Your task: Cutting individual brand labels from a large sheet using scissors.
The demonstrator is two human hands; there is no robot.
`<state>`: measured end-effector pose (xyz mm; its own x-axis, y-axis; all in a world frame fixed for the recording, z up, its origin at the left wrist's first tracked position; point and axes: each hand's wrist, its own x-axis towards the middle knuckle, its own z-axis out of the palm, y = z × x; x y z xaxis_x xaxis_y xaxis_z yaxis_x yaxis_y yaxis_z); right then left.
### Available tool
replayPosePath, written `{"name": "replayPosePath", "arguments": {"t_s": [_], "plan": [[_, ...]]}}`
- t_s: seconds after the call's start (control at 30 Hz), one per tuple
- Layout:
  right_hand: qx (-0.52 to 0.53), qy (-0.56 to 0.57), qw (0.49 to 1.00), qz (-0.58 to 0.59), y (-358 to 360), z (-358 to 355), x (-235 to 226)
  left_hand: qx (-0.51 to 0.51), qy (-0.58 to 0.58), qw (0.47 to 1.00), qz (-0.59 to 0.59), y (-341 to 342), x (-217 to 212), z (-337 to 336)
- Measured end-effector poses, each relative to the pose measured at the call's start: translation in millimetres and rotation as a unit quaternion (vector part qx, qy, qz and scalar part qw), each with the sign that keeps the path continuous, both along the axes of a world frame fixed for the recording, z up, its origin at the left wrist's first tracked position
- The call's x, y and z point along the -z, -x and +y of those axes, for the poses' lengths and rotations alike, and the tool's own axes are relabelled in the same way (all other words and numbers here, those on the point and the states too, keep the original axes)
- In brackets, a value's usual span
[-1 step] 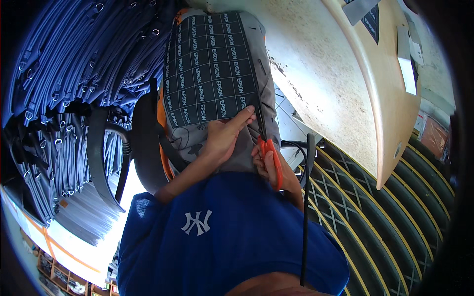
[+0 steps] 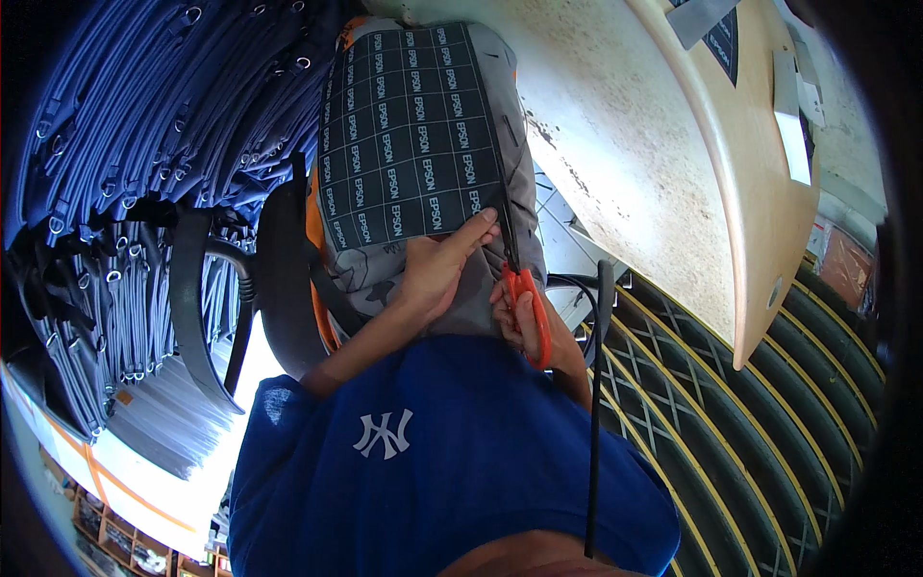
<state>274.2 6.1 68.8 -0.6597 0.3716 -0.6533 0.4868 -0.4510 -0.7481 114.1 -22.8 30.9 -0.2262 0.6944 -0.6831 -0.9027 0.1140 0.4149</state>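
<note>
A dark sheet of printed labels, marked with a grid of thin pale lines, lies over grey patterned fabric in front of my body. At its lower right corner, my left hand holds the sheet, thumb on top and fingers curled beneath. My right hand grips a pair of scissors by the red-orange handles. Their dark blades point away from me along the sheet's right edge, close to my left thumb. How far the blades are apart is hard to make out.
Bundles of blue straps with metal rings fill the left side, above more dark straps. A black curved armrest stands left of me. To the right are a pale curved-edged table and dark yellow-edged strips.
</note>
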Motion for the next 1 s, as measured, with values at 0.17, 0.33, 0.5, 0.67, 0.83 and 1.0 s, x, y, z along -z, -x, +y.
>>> {"name": "replayPosePath", "arguments": {"t_s": [0.17,0.33,0.5,0.67,0.83,1.0], "plan": [[0.056,0.06,0.996,-0.024,6.3,2.2,-2.2,0.035,-0.009,0.999,0.007,-3.8,-1.4,-3.0],[0.064,0.076,0.993,-0.058,10.2,6.0,-5.3,0.055,0.004,0.998,-0.001,-4.9,-1.0,-4.3],[0.061,0.046,0.994,-0.076,16.9,7.1,-6.8,0.061,-0.013,0.998,-0.003,-4.6,2.5,-6.8],[0.061,0.029,0.994,-0.087,19.4,8.1,-7.4,0.062,-0.017,0.998,0.0,-4.2,1.2,-6.1],[0.08,0.054,0.99,-0.105,21.9,9.2,-8.8,0.069,-0.004,0.998,-0.003,-3.9,0.1,-5.4],[0.087,0.059,0.99,-0.096,23.5,8.2,-8.9,0.063,0.007,0.998,0.003,-5.6,2.3,-4.5]]}}
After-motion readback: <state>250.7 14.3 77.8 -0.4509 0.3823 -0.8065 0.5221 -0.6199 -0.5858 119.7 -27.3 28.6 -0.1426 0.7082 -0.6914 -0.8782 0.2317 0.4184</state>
